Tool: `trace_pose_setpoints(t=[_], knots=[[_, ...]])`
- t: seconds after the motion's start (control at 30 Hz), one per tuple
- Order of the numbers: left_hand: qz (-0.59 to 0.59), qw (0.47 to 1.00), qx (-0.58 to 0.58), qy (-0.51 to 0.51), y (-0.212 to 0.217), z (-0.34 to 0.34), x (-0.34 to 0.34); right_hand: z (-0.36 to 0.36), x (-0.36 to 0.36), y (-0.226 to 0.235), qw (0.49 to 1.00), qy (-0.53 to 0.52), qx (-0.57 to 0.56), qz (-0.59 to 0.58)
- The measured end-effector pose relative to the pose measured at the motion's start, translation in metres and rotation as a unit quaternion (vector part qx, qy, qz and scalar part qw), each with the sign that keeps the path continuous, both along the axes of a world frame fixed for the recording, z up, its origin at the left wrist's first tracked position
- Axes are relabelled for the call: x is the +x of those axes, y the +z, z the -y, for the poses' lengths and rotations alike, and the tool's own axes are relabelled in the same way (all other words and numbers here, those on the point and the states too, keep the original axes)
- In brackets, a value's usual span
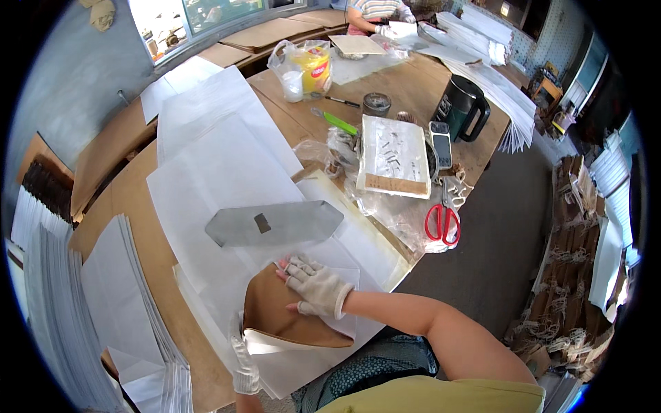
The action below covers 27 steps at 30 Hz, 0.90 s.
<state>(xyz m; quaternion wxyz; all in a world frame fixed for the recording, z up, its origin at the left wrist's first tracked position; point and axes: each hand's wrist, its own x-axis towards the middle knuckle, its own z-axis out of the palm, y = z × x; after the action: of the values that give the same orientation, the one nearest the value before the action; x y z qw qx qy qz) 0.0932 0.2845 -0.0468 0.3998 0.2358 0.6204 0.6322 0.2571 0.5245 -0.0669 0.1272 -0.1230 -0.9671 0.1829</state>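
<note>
**Paper bag fold, both gloved hands on sheet**

Wooden table [289,117], long, runs from near edge to far end. Bears all the work.

White paper sheets [220,172], large, overlapped in 1 run along the table's left half; laid flat, likely so each can be drawn toward the worker in turn. Further stacks of white sheets [103,289] fanned at lower left.

Grey metal plate [275,222], long with pointed ends, lies across the top sheet just beyond the hands. Judged to serve as a folding template or weight.

Folded bag end [289,310], brown inside showing, white flaps around it, at the near edge directly under the hands.

Right hand [313,286], white knit glove, palm down on the white flap over the brown fold, fingers [292,265] pressed together and flat, apparently holding the crease down.

Left hand [244,361], gloved, at the lower-left corner of the fold, on the white edge; finger state cannot be told.

Red scissors [442,224] to the right on clear plastic. Black jug [461,107] farther back. 1 other person works at the far end.
</note>
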Motion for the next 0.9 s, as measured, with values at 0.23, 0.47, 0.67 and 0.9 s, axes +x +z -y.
trace_pose_setpoints(t=[0.23, 0.47, 0.67, 0.9], knots=[[0.035, 0.999, 0.021, 0.01, -0.003, 0.054, -0.033, 0.018, -0.01, 0.003, 0.999, 0.005, 0.022, -0.028], [0.168, 0.982, 0.091, -0.01, -0.051, 0.086, -0.076, 0.052, -0.03, -0.017, 0.999, 0.003, 0.048, 0.008], [0.213, 0.965, 0.142, 0.062, -0.049, 0.111, -0.076, 0.117, -0.056, -0.027, 0.984, -0.001, 0.173, -0.046], [0.199, 0.971, 0.105, 0.075, -0.044, 0.103, -0.075, 0.169, -0.09, -0.071, 0.972, 0.197, -0.014, 0.129]])
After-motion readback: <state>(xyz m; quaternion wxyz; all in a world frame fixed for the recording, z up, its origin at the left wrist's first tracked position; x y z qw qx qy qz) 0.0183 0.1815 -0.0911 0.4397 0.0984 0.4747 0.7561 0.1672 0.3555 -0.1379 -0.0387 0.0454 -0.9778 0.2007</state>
